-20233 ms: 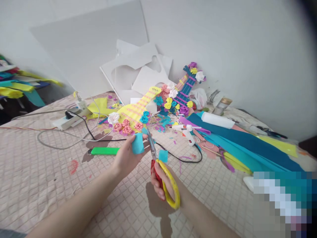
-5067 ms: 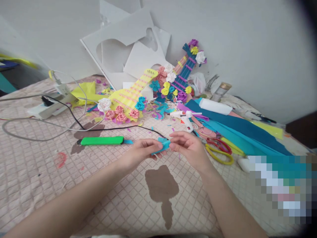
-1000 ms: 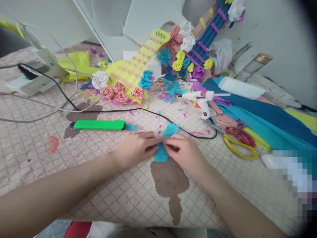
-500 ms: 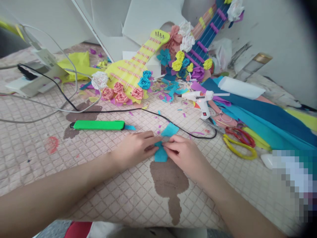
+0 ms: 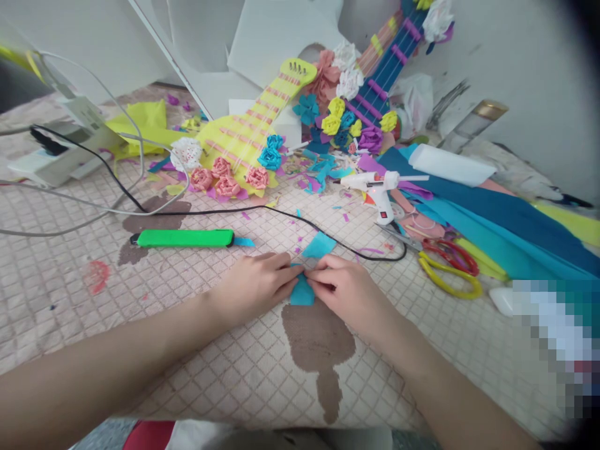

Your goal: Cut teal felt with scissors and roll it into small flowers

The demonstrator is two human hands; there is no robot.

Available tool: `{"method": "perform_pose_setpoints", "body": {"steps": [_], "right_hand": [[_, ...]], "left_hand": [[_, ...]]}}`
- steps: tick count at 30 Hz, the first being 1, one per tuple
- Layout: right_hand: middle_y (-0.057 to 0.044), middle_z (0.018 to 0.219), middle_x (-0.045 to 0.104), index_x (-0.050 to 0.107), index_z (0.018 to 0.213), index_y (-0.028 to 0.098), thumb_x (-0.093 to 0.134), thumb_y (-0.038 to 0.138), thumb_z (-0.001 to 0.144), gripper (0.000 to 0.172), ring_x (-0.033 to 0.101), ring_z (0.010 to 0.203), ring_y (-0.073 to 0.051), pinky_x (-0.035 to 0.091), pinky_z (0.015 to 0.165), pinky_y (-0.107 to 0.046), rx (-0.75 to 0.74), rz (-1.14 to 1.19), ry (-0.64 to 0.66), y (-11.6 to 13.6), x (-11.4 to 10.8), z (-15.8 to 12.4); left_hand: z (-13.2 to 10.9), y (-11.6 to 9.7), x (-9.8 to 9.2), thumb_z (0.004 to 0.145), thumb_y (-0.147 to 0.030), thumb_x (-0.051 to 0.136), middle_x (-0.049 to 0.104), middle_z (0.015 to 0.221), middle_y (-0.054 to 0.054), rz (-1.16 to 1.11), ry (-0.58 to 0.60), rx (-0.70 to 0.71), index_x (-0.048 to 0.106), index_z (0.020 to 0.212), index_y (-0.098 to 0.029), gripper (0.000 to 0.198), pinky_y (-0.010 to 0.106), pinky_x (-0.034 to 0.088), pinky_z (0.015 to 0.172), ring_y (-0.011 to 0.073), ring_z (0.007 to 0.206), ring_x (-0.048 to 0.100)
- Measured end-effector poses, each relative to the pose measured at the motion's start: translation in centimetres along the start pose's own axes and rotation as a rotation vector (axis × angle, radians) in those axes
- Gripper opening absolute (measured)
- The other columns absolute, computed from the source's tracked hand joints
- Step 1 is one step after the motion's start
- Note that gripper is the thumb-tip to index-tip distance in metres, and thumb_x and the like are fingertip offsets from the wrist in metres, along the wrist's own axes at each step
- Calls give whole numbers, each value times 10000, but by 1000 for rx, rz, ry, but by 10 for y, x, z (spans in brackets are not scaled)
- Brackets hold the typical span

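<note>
My left hand (image 5: 255, 284) and my right hand (image 5: 344, 294) meet over a small blue felt piece (image 5: 301, 292) that lies on the quilted cover. Both hands pinch its upper edge with fingers pressed together. A second blue felt scrap (image 5: 319, 245) lies just beyond the fingertips, by the black cable (image 5: 281, 212). Red and yellow scissors (image 5: 447, 269) rest to the right of my right hand. A green cutter (image 5: 185, 238) lies left of my left hand.
A white glue gun (image 5: 377, 185) stands behind the hands. Yellow (image 5: 253, 134) and blue (image 5: 379, 69) felt guitars with felt roses lean at the back. Blue and yellow felt sheets (image 5: 492, 228) spread to the right. A power strip (image 5: 49, 159) with cables sits at the left.
Both hands stay pinched on the blue felt piece and have barely shifted. The view has tilted down slightly.
</note>
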State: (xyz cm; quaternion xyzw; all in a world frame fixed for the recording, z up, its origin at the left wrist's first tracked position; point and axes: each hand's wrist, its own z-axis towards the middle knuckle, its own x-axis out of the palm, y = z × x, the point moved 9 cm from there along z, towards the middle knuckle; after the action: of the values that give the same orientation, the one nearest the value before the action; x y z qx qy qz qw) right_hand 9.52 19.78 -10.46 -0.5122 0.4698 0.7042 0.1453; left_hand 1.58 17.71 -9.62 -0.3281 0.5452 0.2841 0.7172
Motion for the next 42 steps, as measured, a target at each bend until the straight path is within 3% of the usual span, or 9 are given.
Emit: {"method": "perform_pose_setpoints", "body": {"steps": [28, 37, 42], "right_hand": [[-5, 700, 559, 644, 591, 165, 532, 73, 782, 239, 506, 595, -96, 375, 584, -247, 61, -8, 18, -1, -4, 0], [-21, 704, 588, 685, 637, 175, 532, 59, 774, 235, 541, 634, -119, 409, 604, -256, 107, 39, 48, -2, -8, -3], [-17, 692, 586, 685, 650, 173, 534, 72, 771, 219, 540, 618, -117, 405, 589, -253, 107, 29, 23, -3, -8, -2]], "left_hand": [[0, -2, 3, 906, -269, 392, 594, 763, 23, 0, 60, 28, 602, 1067, -213, 270, 248, 424, 532, 146, 665, 567], [-2, 7, 0, 874, -297, 453, 577, 715, 19, -28, 14, -104, 620, 1043, -229, 247, 239, 425, 533, 150, 655, 567], [-4, 18, -2, 834, -302, 513, 615, 879, 42, -160, -60, -202, 585, 1082, -197, 278, 282, 481, 624, 171, 749, 596]]}}
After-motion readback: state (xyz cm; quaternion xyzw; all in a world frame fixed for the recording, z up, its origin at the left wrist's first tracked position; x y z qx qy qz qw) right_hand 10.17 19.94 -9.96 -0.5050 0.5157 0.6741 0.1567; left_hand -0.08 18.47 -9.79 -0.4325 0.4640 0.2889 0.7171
